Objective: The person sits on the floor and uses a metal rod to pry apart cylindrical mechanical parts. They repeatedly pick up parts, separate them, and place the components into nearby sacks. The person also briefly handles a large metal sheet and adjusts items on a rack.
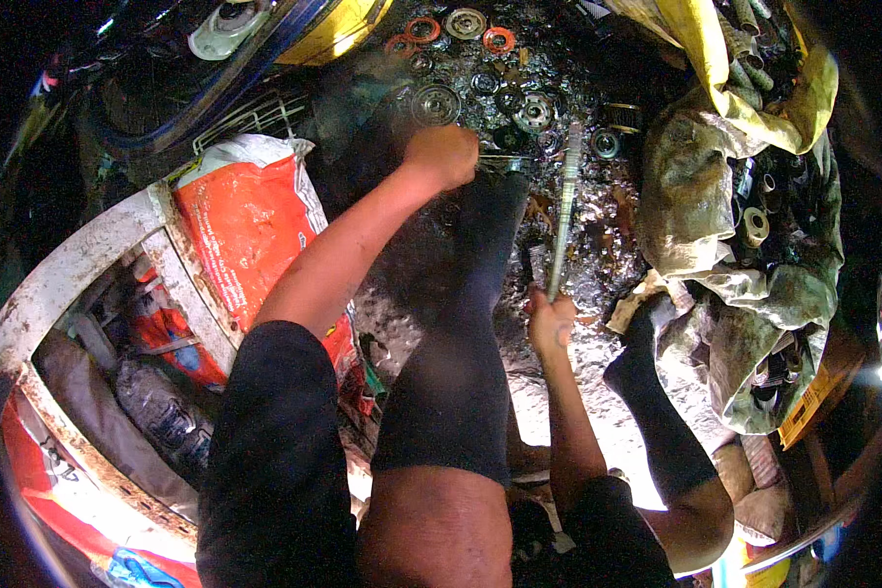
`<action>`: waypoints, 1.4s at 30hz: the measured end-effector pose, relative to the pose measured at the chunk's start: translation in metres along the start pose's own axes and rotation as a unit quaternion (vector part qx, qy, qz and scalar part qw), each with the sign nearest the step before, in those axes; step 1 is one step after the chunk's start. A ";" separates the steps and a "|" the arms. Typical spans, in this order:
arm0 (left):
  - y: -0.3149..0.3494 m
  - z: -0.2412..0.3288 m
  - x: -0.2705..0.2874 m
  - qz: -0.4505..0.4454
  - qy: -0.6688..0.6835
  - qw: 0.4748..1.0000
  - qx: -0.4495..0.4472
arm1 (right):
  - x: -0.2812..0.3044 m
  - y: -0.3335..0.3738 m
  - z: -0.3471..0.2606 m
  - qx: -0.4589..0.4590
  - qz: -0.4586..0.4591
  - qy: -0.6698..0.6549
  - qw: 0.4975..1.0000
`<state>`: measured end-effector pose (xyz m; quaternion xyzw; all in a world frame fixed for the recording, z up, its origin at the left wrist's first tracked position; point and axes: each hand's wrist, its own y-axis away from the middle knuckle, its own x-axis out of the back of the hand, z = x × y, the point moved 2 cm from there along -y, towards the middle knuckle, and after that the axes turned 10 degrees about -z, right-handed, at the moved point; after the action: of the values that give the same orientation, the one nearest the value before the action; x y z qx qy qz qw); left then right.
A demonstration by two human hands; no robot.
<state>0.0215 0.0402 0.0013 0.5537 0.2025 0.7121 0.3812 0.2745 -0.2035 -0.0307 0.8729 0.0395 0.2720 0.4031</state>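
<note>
My right hand (553, 321) is wrapped round the lower end of a long, pale ribbed rod (567, 206). The rod slants up and away over the dark, wet ground. Ahead and to the left, my left hand (443, 157) makes a fist just above my bent leg. What it holds, if anything, is hidden by the fingers. A thin metal edge (505, 157) shows just to its right; I cannot tell whether the hand touches it. Round greasy metal parts, among them a toothed disc (534, 113) and a ringed disc (435, 105), lie beyond the hands.
Orange rings (499, 39) lie at the far side. On the right, an open dirty sack (686, 196) holds several metal pieces. To the left stand a red-and-white bag (240, 230) and a worn white frame (78, 260). My right foot (647, 323) rests near the sack.
</note>
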 end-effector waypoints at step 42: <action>0.010 -0.011 -0.025 0.109 0.026 0.991 -0.077 | 0.028 0.033 -0.002 -0.019 -0.035 -0.137 0.990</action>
<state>0.0097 0.0161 -0.0106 0.5228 0.0951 0.7769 0.3378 0.2927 -0.2163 0.0064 0.8921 0.0097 0.1366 0.4305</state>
